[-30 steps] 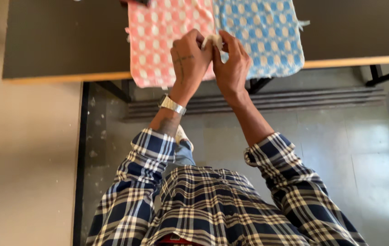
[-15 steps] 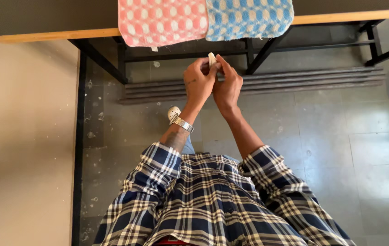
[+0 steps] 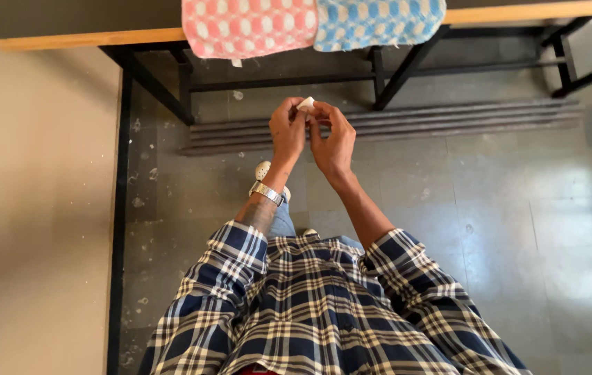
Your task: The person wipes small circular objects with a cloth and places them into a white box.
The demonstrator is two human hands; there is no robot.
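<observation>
Pinching a small white scrap [image 3: 306,104] between the fingertips, the left hand [image 3: 287,132] and the right hand [image 3: 333,135] meet in front of the body, above the grey tiled floor [image 3: 490,208]. At twelve o'clock from the hands, a pink checked cloth [image 3: 249,26] and a blue checked cloth [image 3: 378,22] hang over the edge of the dark desk [image 3: 81,24], side by side and touching.
</observation>
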